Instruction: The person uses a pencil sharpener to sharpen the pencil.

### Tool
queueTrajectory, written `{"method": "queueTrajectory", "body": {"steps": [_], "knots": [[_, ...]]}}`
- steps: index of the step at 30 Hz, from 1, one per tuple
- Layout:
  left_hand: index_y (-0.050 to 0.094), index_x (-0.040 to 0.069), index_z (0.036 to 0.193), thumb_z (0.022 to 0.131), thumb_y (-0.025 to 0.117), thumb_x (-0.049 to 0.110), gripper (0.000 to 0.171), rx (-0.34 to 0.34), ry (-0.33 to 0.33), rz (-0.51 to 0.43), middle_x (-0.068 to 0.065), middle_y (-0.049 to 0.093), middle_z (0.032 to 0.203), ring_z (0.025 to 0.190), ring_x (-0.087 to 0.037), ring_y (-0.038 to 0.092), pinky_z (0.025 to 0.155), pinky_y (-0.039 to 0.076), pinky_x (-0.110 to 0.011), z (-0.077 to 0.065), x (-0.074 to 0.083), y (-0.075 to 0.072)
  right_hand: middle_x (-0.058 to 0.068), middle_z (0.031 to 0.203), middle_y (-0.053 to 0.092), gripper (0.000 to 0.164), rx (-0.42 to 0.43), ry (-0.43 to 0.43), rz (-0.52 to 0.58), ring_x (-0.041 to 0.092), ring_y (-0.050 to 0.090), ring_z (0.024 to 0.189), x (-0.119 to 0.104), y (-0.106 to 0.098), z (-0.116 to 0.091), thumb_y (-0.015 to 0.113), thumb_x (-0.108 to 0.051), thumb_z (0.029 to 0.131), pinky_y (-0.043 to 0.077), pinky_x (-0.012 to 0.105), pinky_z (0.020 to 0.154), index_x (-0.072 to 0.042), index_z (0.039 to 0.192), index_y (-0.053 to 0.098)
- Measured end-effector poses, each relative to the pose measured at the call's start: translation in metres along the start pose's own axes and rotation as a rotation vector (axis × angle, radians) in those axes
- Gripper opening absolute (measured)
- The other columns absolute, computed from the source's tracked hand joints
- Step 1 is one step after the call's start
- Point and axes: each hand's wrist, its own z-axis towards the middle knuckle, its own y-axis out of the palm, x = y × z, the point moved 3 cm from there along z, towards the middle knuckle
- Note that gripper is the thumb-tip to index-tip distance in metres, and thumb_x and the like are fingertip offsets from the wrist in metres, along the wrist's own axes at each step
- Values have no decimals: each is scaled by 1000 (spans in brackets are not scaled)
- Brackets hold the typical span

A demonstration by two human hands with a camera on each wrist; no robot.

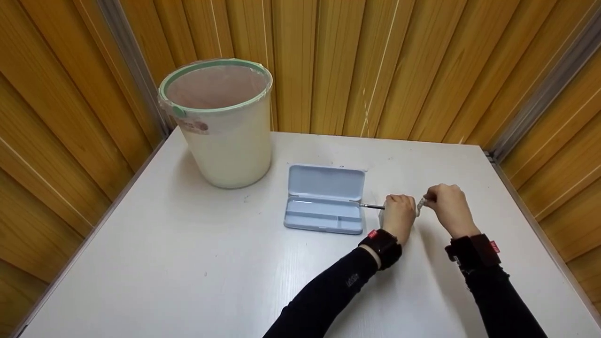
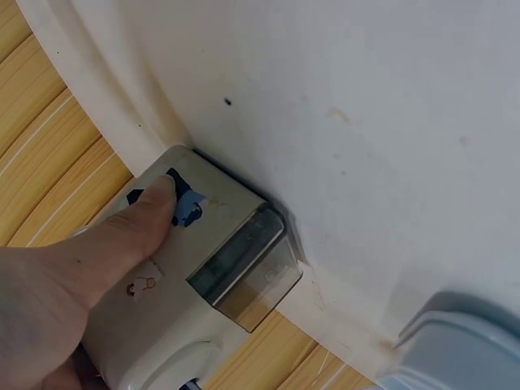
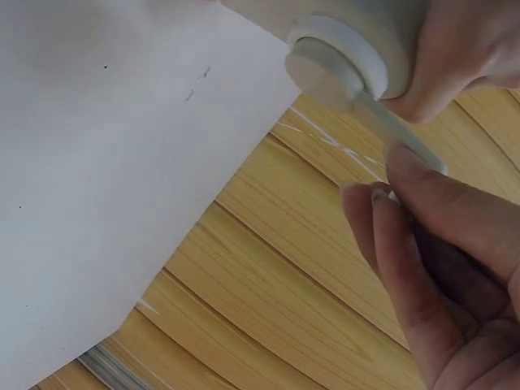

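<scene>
Right of the pencil case, my left hand (image 1: 399,216) grips a beige crank pencil sharpener (image 2: 179,296) on the table. In the left wrist view the thumb lies over its stickered top, beside a see-through shavings drawer (image 2: 252,280). A dark pencil (image 1: 373,206) sticks out of the sharpener's left side, reaching the edge of the case; its other end is hidden. My right hand (image 1: 450,209) pinches the end of the sharpener's crank handle (image 3: 394,134) between thumb and fingers. Most of the sharpener is hidden behind the left hand in the head view.
A light blue pencil case (image 1: 326,182) lies with its lid raised, showing divided compartments. At the back left stands a tall cream bin (image 1: 230,150) with a green rim and a clear liner. Wood-patterned walls (image 1: 338,70) enclose the white table (image 1: 211,263) at the back and sides.
</scene>
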Motion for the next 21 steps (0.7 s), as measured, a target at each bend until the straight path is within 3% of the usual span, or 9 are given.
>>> {"method": "queueTrajectory", "body": {"steps": [13,21], "knots": [[63,24,107,99,36,26,28,-23,9,8,10,68,100,94,-9,63,80,42,-23,0,0,0,27,75,68,3,47,-12,-27,45,64,71,12,22,20,70,10,78,49,55,69,11,77,68],[63,23,111,100,36,26,29,-15,19,44,9,67,102,95,-9,63,81,44,-23,-2,0,-1,27,76,69,6,-20,9,-12,44,64,71,29,45,22,65,13,78,51,52,68,9,76,69]]}}
